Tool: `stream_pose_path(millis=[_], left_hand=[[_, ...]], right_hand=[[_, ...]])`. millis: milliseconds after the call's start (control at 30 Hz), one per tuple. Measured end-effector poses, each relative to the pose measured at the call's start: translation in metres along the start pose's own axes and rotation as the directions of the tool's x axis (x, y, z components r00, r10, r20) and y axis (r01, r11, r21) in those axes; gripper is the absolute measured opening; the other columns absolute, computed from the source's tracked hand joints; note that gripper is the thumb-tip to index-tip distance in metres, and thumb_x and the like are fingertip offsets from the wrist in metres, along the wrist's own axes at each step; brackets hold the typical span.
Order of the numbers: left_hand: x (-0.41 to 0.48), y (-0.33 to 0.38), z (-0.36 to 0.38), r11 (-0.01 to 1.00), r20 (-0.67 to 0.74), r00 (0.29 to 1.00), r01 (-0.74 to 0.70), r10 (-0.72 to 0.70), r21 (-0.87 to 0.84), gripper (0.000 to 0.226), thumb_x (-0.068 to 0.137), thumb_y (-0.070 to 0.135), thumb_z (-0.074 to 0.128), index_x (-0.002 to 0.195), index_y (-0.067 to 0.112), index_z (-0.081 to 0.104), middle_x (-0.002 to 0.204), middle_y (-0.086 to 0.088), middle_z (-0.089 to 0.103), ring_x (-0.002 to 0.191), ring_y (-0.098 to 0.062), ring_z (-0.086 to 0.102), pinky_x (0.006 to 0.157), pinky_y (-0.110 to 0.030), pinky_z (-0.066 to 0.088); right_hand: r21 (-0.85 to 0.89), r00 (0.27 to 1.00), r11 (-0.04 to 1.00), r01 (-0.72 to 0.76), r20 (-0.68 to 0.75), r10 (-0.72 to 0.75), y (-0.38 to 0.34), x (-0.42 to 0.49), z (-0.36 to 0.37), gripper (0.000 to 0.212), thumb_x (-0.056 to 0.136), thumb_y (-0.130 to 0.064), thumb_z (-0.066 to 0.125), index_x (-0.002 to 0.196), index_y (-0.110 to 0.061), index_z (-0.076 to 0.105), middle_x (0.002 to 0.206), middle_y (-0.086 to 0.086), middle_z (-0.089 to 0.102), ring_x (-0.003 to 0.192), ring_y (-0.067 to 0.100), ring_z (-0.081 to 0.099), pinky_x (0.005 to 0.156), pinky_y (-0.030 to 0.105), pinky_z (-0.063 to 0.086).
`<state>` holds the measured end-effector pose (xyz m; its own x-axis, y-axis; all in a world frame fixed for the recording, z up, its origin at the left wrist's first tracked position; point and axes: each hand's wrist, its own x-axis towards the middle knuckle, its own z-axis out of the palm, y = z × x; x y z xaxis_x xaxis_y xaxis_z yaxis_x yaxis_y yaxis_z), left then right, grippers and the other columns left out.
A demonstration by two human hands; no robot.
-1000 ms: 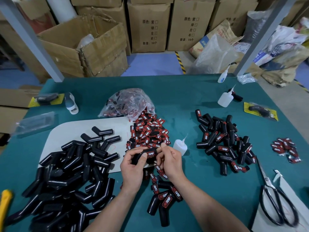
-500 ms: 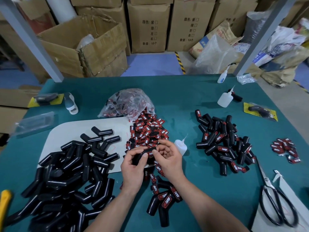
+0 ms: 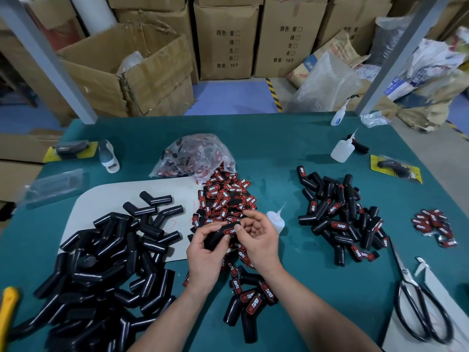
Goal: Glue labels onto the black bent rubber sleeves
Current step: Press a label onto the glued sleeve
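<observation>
Sleeves [image 3: 101, 262] are seen in smooth, semi-gloss black rubber, the surface [image 3: 279, 153] in matt teal covering, scissors [image 3: 418, 308] in dark metal, boxes [image 3: 225, 39] in rough brown cardboard.

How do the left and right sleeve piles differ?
The left pile is bare black; the right pile carries red labels. The left pile is larger than the right pile. The left pile overlaps a white mat; the right pile lies on the green table. Both hold bent black sleeves.
</observation>
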<state>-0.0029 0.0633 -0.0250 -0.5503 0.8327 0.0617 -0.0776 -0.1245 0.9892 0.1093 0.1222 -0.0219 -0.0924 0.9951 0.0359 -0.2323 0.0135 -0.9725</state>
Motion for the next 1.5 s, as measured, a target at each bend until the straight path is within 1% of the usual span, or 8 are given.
stream_pose_path(millis=[233,400,633,767,867,1067,1167,1500], left_hand=[[-0.0005,0.0032,0.0013,1.0,-0.017,1.0,0.001,0.0,0.016,0.054,0.082,-0.016,0.075,0.096,0.036,0.072,0.108,0.004,0.077,0.105,-0.011,0.071,0.092,-0.018,0.053],[-0.0004,0.0022,0.0017,1.0,-0.017,1.0,0.015,-0.014,0.014,0.041,0.082,-0.017,0.074,0.099,0.021,0.07,0.106,0.003,0.077,0.105,-0.014,0.072,0.094,-0.02,0.053],[0.0001,0.0013,0.0014,1.0,-0.026,1.0,0.009,-0.008,0.027,0.047,0.082,-0.017,0.074,0.097,0.027,0.071,0.106,0.002,0.077,0.105,-0.014,0.072,0.094,-0.019,0.052],[0.0,0.0007,0.0008,0.999,-0.026,0.999,0.026,-0.025,0.04,0.039,0.083,-0.016,0.074,0.1,0.018,0.07,0.106,0.003,0.077,0.104,-0.014,0.072,0.094,-0.021,0.054],[-0.0004,0.0019,0.0004,0.999,-0.039,0.999,0.039,-0.038,0.037,0.04,0.083,-0.014,0.075,0.1,0.022,0.072,0.105,0.005,0.077,0.102,-0.011,0.072,0.09,-0.018,0.054],[-0.0008,0.0026,0.001,0.999,-0.027,0.999,0.036,-0.036,0.019,0.045,0.084,-0.015,0.074,0.099,0.027,0.073,0.106,0.002,0.077,0.104,-0.014,0.072,0.095,-0.024,0.055],[-0.0007,0.003,0.0005,1.0,-0.015,1.0,0.019,-0.019,0.025,0.052,0.083,-0.015,0.074,0.098,0.035,0.073,0.107,0.003,0.077,0.105,-0.013,0.071,0.092,-0.018,0.053],[-0.0016,0.0027,0.0009,1.0,0.041,0.999,0.018,-0.017,-0.007,0.046,0.075,-0.004,0.083,0.099,0.032,0.069,0.111,-0.004,0.074,0.11,-0.022,0.07,0.096,-0.025,0.054]], right_hand=[[0.009,1.0,1.0,-0.012,0.005,0.012,-0.0005,0.0004,-0.0001,0.034,0.078,-0.006,0.074,0.109,-0.016,0.064,0.078,-0.003,0.068,0.073,0.009,0.061,0.071,0.019,0.052],[0.011,1.0,1.0,-0.017,0.0,0.017,-0.0014,0.0002,0.0006,0.034,0.078,-0.005,0.073,0.108,-0.015,0.064,0.077,-0.004,0.069,0.073,0.007,0.061,0.071,0.019,0.052],[0.011,1.0,1.0,-0.016,0.007,0.016,-0.0026,-0.0005,0.0007,0.033,0.078,-0.006,0.073,0.108,-0.015,0.064,0.079,-0.003,0.069,0.075,0.009,0.062,0.073,0.02,0.053],[0.016,0.999,0.999,-0.031,-0.008,0.031,-0.0039,-0.0001,0.0,0.025,0.083,-0.01,0.069,0.107,-0.016,0.065,0.078,-0.002,0.069,0.064,0.01,0.061,0.064,0.021,0.052],[0.005,1.0,1.0,-0.024,-0.003,0.024,-0.0054,0.0009,-0.003,0.021,0.087,-0.012,0.067,0.108,-0.016,0.066,0.078,0.0,0.069,0.058,0.013,0.06,0.062,0.022,0.052],[0.013,1.0,1.0,-0.004,0.002,0.004,-0.0043,-0.001,0.0003,0.032,0.079,-0.005,0.074,0.108,-0.012,0.064,0.079,-0.002,0.069,0.075,0.009,0.062,0.074,0.02,0.053],[0.016,1.0,1.0,0.001,-0.002,-0.001,-0.0037,-0.001,0.0001,0.032,0.078,-0.004,0.074,0.108,-0.012,0.064,0.079,-0.002,0.069,0.075,0.009,0.062,0.074,0.02,0.053],[0.021,1.0,1.0,0.011,-0.008,-0.011,-0.0034,-0.0007,-0.0001,0.032,0.078,-0.003,0.073,0.106,-0.018,0.066,0.077,-0.003,0.068,0.073,0.009,0.061,0.072,0.019,0.052]])
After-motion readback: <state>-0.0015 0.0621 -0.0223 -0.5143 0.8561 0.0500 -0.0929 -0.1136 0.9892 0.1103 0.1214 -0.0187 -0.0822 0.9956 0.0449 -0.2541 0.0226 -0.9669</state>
